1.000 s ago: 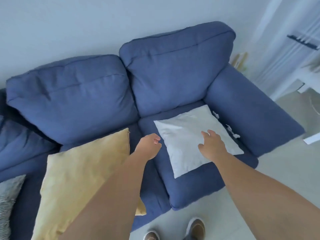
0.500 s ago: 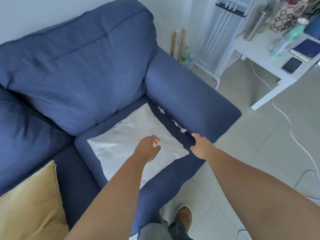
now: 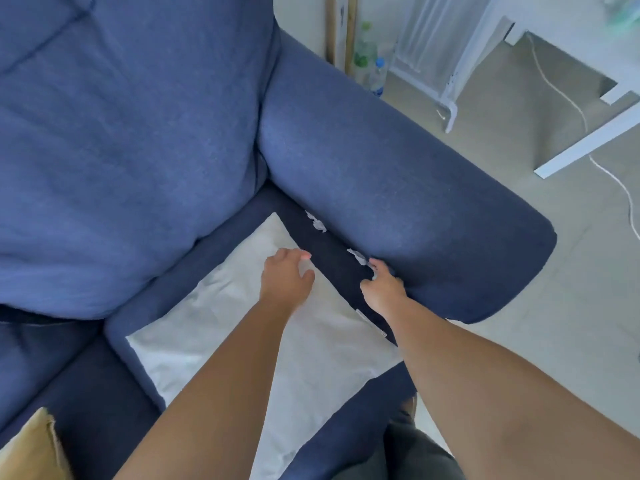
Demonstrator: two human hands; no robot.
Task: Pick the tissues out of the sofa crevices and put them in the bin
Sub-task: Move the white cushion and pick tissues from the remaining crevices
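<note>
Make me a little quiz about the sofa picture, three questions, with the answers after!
1. True or false: the right hand reaches the near tissue at the armrest crevice.
2. What lies under the left hand? A) white cushion B) book C) plate
3. Fill in: a second tissue sits farther toward the sofa's ____.

Key: 1 true; 2 A; 3 back.

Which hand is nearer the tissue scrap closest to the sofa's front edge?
Right. The right hand reaches the near tissue scrap in the armrest crevice; the left hand hovers apart over the white cushion.
</note>
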